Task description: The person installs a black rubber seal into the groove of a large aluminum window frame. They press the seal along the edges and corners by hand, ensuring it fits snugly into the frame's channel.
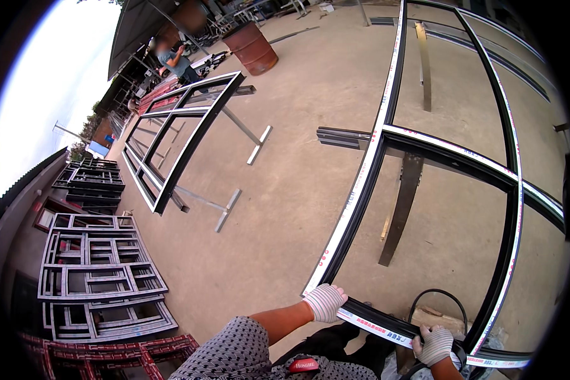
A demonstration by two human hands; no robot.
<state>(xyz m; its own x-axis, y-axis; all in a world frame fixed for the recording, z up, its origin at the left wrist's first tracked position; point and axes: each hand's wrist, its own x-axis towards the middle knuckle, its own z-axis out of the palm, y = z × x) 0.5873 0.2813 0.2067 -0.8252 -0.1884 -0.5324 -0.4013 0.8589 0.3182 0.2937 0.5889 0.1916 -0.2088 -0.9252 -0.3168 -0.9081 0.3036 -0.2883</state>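
Note:
A large black window frame [377, 327], its faces covered in white protective film, stretches away in front of me. My left hand [325, 302], in a striped white glove, is closed over its near left corner. My right hand [433, 346], gloved the same way, has its fingers wrapped round the near rail further right. Crossbars divide the frame into several openings. Beneath it a dark support beam [402, 209] shows through one opening, and the ends of grey profiles [342, 137] stick out on the left.
A second window frame [199, 136] lies on metal stands to the left. Finished-looking frames [98, 285] lean along the left wall, with dark red frames [107, 354] nearer. A rusty drum [251, 49] and another person [176, 62] are at the back. A black cable [438, 291] loops near my right hand.

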